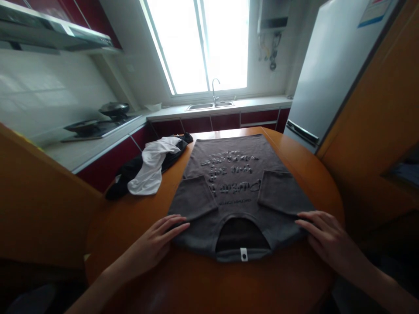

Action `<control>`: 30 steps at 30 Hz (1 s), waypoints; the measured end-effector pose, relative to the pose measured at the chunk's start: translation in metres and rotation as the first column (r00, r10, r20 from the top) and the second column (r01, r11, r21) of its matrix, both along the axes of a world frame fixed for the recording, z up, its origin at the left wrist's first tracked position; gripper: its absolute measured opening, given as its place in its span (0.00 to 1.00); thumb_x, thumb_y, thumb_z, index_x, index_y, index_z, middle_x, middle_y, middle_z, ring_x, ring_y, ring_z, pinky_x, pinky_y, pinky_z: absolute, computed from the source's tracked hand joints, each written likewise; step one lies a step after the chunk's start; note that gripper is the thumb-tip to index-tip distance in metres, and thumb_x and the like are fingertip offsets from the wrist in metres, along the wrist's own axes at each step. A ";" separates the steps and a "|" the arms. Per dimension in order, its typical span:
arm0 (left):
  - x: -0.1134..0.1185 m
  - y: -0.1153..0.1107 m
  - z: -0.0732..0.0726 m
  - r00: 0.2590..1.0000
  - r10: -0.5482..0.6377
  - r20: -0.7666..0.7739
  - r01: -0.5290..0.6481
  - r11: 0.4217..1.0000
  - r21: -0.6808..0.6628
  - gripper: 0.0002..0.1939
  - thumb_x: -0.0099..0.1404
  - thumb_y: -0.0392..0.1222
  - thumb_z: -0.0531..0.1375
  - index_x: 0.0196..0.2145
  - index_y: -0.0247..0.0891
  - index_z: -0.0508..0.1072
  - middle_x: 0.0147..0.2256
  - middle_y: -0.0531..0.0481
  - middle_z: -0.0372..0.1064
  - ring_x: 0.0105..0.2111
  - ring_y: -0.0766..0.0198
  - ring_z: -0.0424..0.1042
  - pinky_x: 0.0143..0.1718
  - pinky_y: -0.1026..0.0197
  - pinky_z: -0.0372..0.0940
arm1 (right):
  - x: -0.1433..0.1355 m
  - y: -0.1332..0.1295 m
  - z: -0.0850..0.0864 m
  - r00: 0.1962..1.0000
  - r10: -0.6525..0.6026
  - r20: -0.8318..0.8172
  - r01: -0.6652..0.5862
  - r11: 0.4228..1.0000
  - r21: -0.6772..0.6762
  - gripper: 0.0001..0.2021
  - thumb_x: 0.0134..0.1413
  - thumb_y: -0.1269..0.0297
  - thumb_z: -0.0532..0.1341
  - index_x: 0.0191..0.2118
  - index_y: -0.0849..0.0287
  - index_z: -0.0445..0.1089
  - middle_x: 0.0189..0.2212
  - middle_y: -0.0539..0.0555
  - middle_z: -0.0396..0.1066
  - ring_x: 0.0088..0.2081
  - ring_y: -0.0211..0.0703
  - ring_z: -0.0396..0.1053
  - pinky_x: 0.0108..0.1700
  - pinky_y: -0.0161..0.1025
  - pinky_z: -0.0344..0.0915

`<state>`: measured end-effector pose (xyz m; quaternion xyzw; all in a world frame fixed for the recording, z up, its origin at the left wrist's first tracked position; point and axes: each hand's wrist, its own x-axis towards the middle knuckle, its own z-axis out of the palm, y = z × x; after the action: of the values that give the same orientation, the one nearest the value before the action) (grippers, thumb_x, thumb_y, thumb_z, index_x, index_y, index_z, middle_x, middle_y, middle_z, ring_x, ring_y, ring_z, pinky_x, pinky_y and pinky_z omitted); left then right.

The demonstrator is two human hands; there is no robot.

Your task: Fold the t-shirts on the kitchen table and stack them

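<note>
A dark grey T-shirt (235, 174) lies spread flat on the table, its front with dark lettering facing up. Its collar points toward me and carries a small white label (244, 254). Both sleeves are folded inward over the chest. My left hand (162, 237) has its fingers and thumb closed on the shirt's edge at the left shoulder side. On the opposite side, my right hand (324, 233) pinches the matching edge near the folded right sleeve.
The round orange wooden table (131, 235) carries a white garment (155, 163) and a black garment (131, 170), heaped at its left edge. Beyond are a sink (209, 106), a stove (108, 128) with pans, and a fridge (330, 74) at right.
</note>
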<state>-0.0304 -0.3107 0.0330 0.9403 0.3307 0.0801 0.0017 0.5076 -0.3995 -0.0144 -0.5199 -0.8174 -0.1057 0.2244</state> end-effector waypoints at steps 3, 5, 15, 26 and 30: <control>-0.019 0.008 -0.008 0.993 0.007 0.117 -0.004 1.000 -0.023 0.29 0.69 0.27 0.51 0.63 0.49 0.67 0.60 0.47 0.66 0.60 0.58 0.66 0.63 0.54 0.63 | 0.023 0.001 -0.005 0.997 0.021 -0.080 -0.020 1.000 0.011 0.15 0.63 0.68 0.57 0.52 0.51 0.73 0.52 0.55 0.72 0.53 0.51 0.69 0.57 0.50 0.64; -0.030 0.012 -0.012 0.984 0.013 0.178 -0.003 0.998 -0.057 0.24 0.71 0.32 0.53 0.61 0.48 0.70 0.58 0.47 0.69 0.58 0.58 0.69 0.60 0.56 0.66 | 0.036 0.002 -0.008 0.992 0.034 -0.121 -0.035 0.999 -0.008 0.14 0.64 0.65 0.58 0.52 0.50 0.74 0.50 0.55 0.73 0.52 0.51 0.70 0.56 0.50 0.66; -0.040 0.016 -0.012 0.950 0.029 0.310 0.006 0.994 -0.112 0.14 0.73 0.38 0.56 0.49 0.45 0.80 0.48 0.45 0.74 0.51 0.59 0.74 0.54 0.62 0.70 | 0.066 0.005 -0.007 0.963 0.097 -0.251 -0.102 0.995 -0.009 0.12 0.63 0.65 0.61 0.50 0.48 0.76 0.45 0.52 0.77 0.48 0.47 0.74 0.51 0.45 0.71; -0.040 0.012 0.002 0.948 -0.016 0.317 0.077 0.980 -0.182 0.17 0.73 0.35 0.55 0.52 0.49 0.77 0.44 0.47 0.75 0.49 0.58 0.74 0.52 0.59 0.69 | 0.069 0.003 0.002 0.941 0.137 -0.308 -0.160 0.986 -0.050 0.13 0.61 0.67 0.61 0.47 0.46 0.78 0.43 0.53 0.78 0.46 0.51 0.75 0.45 0.44 0.75; -0.042 0.008 0.013 0.965 -0.002 0.261 0.068 0.967 -0.244 0.18 0.73 0.35 0.54 0.52 0.50 0.77 0.47 0.47 0.75 0.49 0.58 0.73 0.52 0.61 0.69 | 0.073 0.002 0.015 0.930 0.122 -0.348 -0.180 0.974 -0.140 0.12 0.61 0.67 0.60 0.45 0.45 0.79 0.42 0.55 0.78 0.45 0.54 0.76 0.46 0.45 0.75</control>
<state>-0.0725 -0.3026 0.0464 0.9198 0.3183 0.1593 0.1652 0.5802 -0.3978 0.0003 -0.4830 -0.8105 0.0723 0.3235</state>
